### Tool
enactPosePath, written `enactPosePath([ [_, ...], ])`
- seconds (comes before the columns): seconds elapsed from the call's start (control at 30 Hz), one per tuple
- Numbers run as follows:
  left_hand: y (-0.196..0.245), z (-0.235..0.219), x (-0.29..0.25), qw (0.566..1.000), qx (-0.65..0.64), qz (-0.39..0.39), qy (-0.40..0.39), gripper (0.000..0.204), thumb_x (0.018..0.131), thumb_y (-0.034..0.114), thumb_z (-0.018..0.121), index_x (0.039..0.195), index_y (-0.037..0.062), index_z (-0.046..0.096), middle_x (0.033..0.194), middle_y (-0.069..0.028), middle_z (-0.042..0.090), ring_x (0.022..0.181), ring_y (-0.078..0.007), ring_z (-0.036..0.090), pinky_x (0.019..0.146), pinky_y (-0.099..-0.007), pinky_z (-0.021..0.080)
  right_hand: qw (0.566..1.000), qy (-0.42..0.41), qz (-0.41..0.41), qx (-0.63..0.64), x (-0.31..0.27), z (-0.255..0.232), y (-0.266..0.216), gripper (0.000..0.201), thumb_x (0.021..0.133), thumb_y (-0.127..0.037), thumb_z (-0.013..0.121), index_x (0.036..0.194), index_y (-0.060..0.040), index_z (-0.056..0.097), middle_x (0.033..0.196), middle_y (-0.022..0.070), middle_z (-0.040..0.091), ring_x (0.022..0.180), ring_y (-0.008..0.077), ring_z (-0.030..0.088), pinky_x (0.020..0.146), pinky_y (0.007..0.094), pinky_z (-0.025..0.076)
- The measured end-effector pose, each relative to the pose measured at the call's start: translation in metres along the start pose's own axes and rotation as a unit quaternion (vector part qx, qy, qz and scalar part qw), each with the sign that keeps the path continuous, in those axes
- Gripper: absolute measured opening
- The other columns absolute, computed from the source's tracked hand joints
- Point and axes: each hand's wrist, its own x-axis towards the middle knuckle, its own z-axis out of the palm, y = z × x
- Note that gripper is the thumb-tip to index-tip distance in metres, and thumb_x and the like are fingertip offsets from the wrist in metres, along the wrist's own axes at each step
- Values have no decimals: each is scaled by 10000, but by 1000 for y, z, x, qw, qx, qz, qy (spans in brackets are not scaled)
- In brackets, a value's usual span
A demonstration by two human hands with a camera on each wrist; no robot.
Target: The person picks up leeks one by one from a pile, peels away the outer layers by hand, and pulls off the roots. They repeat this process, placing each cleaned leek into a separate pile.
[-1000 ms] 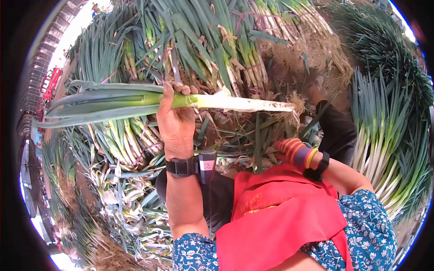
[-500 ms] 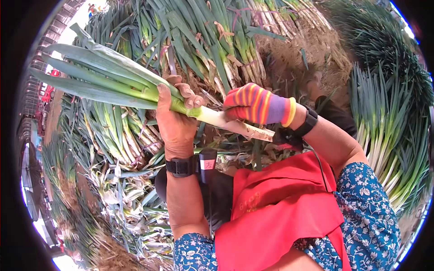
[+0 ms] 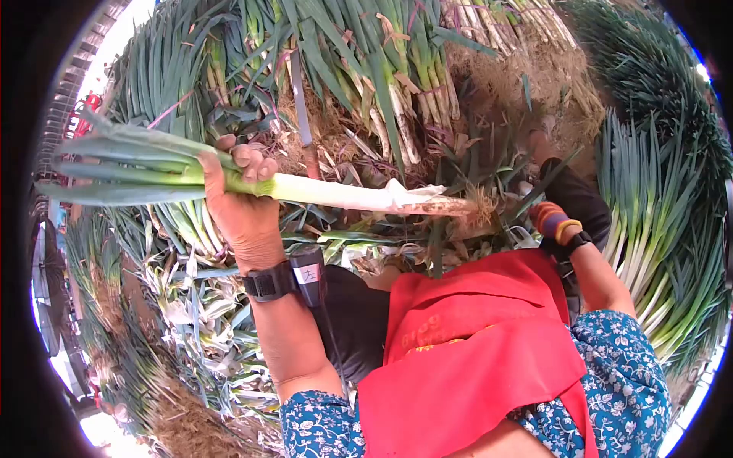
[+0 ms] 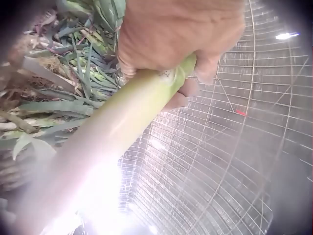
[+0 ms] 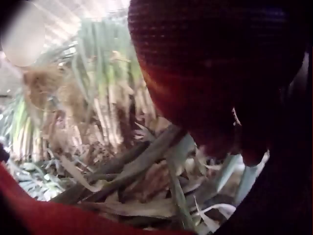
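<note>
My bare left hand (image 3: 246, 204) grips a large green onion (image 3: 328, 192) where its green leaves meet the white stem. The onion lies nearly level across the head view, leaves to the left and brown roots to the right. A loose flap of skin stands up on the stem near the root end. In the left wrist view the fingers wrap round the pale stem (image 4: 117, 117). My right hand (image 3: 551, 220), in a striped knit glove, is low by the right knee, apart from the onion. In the right wrist view its dark fingers point down over scattered leaves; I cannot tell whether they hold any.
Tied bundles of green onions (image 3: 412, 99) lie ahead, with a long blade (image 3: 299, 99) standing among them. Loose green onions (image 3: 641, 206) are heaped at the right. Peeled leaf scraps (image 3: 229, 328) cover the ground at the left. A red apron (image 3: 473, 328) covers the lap.
My right hand rose to the stem half a second ago and has since dropped back down to the right. My left hand has shifted left, and the onion has swung back to nearly level.
</note>
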Motion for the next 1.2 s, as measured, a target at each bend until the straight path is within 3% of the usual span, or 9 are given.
enactPosePath([
  [0.13,-17,9,2,999,-28,-33,-21,350,897,350,553,1002,21,492,712,-25,445,598,-112,390,576,-260,357,929,200,-241,198,-1,-103,-96,707,738,-298,669,1340,-82,368,1203,172,510,1030,342,544,869,351,446],
  [0.2,-21,17,2,997,-39,-50,-44,386,896,355,552,1030,4,463,716,-19,403,614,-116,368,572,-246,344,910,282,-262,-154,-14,-138,-157,642,781,-283,619,1350,-97,387,910,84,526,795,257,572,724,314,480],
  [0.23,-22,21,1,997,-39,-52,-45,386,896,355,552,1030,4,463,716,-19,403,614,-116,368,572,-246,344,753,424,-280,-418,-17,-144,-182,551,856,-291,540,1357,-107,405,614,0,542,617,153,584,625,248,493],
  [0.3,-22,26,0,992,-63,-72,-84,353,900,370,541,989,30,505,702,-23,445,589,-106,387,570,-254,351,874,205,-434,73,7,-143,-195,450,808,-274,610,1207,-78,541,603,85,516,584,203,550,571,250,472],
  [0.53,-6,11,-12,997,3,-45,-59,408,878,426,553,979,34,504,690,-12,443,568,-101,365,549,-241,328,886,60,-407,215,35,-38,-102,189,757,-211,642,765,-48,545,641,131,574,662,335,595,586,395,474],
  [0.63,31,-13,-7,999,-23,-25,-29,384,887,403,550,962,36,464,699,1,398,585,-98,357,539,-243,319,961,-138,-89,-223,23,-19,-33,179,822,-158,519,968,-85,592,609,47,564,663,275,620,591,373,490],
  [0.7,43,-21,-8,998,-59,-26,-26,356,892,369,555,957,33,460,715,-7,401,591,-102,359,547,-247,328,988,-145,16,-50,33,84,92,355,786,-141,565,1138,-99,564,751,71,612,768,299,624,670,372,503],
  [0.97,0,2,-3,997,-54,-55,-19,345,891,364,560,964,42,461,726,-22,412,595,-104,372,574,-249,347,881,98,-376,268,-6,-153,-175,535,766,-102,667,1260,-25,478,1084,165,591,991,277,563,827,328,432],
  [1.2,5,5,-17,995,-53,-61,-55,341,903,339,546,962,21,439,729,-11,389,592,-94,362,560,-238,344,878,50,-418,229,38,-105,-148,177,742,-125,657,854,3,609,769,187,599,724,355,577,670,362,478],
])
